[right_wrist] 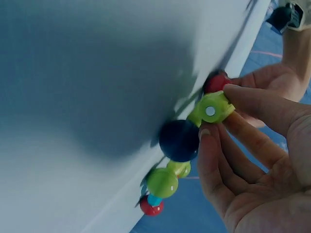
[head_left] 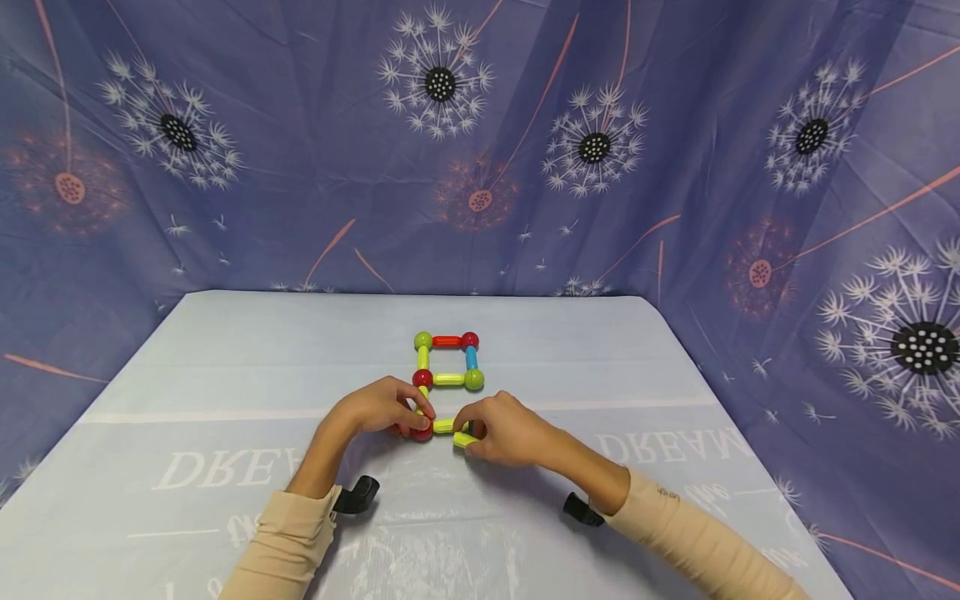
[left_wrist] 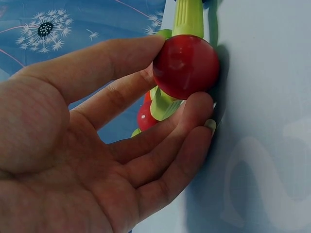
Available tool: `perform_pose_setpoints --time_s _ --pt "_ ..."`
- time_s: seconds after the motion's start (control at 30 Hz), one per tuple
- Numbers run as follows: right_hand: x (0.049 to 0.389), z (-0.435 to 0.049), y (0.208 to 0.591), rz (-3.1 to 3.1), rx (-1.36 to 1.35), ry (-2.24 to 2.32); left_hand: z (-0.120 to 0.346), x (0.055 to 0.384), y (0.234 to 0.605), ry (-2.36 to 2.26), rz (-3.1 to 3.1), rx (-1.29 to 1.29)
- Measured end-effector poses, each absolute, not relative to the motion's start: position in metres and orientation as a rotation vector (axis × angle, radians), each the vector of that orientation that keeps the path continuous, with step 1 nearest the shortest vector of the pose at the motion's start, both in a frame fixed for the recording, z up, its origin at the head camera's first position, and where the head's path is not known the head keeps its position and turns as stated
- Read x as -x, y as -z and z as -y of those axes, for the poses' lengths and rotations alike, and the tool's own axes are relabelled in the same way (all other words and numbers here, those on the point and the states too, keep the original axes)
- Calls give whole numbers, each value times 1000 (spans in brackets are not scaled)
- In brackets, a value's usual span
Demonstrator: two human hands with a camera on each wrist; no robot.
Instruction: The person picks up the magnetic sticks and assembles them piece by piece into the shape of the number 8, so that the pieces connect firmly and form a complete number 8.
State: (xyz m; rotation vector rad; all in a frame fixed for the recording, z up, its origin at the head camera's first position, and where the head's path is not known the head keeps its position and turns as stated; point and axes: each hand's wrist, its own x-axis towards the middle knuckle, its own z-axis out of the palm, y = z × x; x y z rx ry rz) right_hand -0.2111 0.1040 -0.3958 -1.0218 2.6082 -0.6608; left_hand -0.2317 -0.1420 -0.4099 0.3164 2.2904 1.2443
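My left hand [head_left: 386, 407] pinches a red ball [left_wrist: 187, 67] between thumb and fingers at the near left corner of a ball-and-rod magnetic frame. From that ball a yellow-green rod [head_left: 444, 426] runs right toward a dark blue ball [right_wrist: 179, 141], mostly hidden in the head view behind the right fingers. My right hand [head_left: 504, 429] pinches a separate yellow-green rod [right_wrist: 221, 106] between thumb and fingertips, its round silver end facing the right wrist camera. This rod is close to the dark blue ball, on the near side of the frame.
Beyond the hands, the frame's far square has green balls [head_left: 474, 379], red balls [head_left: 469, 340], a red rod [head_left: 447, 341], a blue rod [head_left: 471, 358] and yellow-green rods. It lies on a pale printed cloth [head_left: 247, 358]. A purple dandelion curtain [head_left: 322, 150] stands behind.
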Motion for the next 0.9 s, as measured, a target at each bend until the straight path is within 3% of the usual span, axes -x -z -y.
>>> perform_pose_setpoints --time_s 0.2,0.4,0.9 --pt "226 -110 392 -2678 1020 790 142 232 412 -1241 -2296 -320" --pt "239 -115 395 -2739 852 999 142 233 411 -1233 -2304 -298" --pt "248 -116 412 -2789 631 1212 143 234 412 -1230 -2299 -325"
